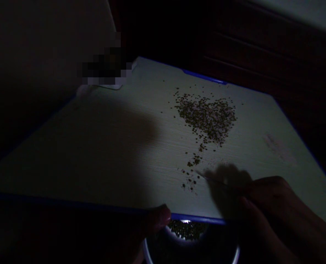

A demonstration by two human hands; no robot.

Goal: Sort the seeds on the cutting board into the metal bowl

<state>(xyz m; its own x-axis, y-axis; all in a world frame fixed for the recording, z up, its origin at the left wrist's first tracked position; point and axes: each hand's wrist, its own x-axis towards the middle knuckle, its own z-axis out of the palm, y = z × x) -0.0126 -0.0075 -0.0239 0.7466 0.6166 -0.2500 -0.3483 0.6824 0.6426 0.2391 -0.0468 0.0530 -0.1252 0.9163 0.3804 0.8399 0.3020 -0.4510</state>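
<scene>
A pale board (163, 190) with a blue edge fills the middle of the dim view. My left hand (154, 222) is closed on its near edge, thumb tip at the rim and the other fingers hidden in the dark. My right hand (281, 209) pinches a thin pointed tool (211, 178) low over the board. The tool's tip is beside a few small dark seeds (190, 180) scattered near the front. Farther back lies a larger spread of the same seeds (207, 115). Below the near edge, a bowl (237, 253) holds more seeds (187, 230).
At the board's far left rests a light flat object (114, 86), partly blurred out by pixelation. A pale smudge (279, 148) marks the right side of the board. Dark wooden-looking panels (248, 47) stand behind. Shadows cover the left part.
</scene>
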